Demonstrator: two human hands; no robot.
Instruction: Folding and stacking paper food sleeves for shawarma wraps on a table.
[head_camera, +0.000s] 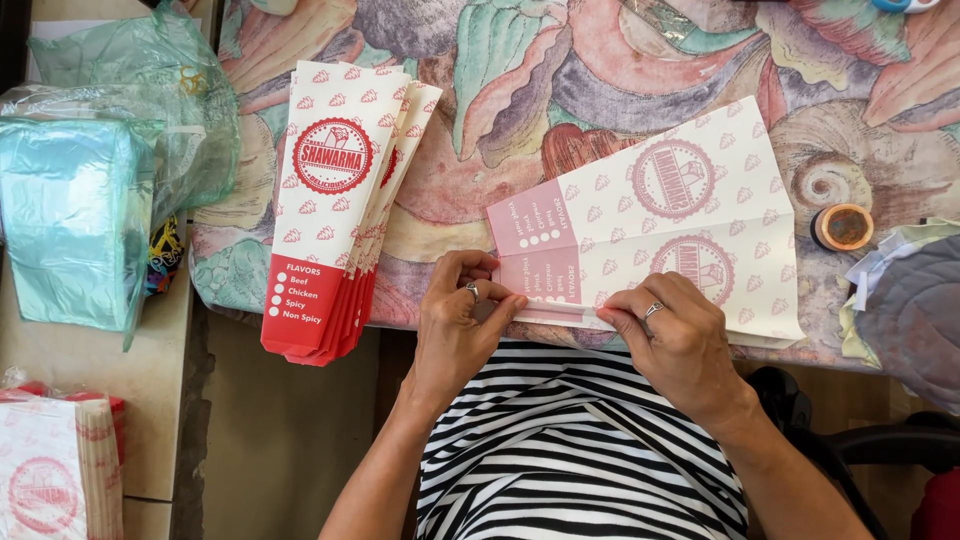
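While the sheet (660, 225) lies flat at the desk (500, 90) edge, the left hand (455, 320) and right hand (680, 335) pinch its near folded edge. A stack (335, 200) of folded sleeves lies to the left, well apart.

A stack of paper sleeves (340, 200) lies at the table's (560, 90) near edge, left of the unfolded sheet (660, 225); a tape roll (843, 227) sits right.
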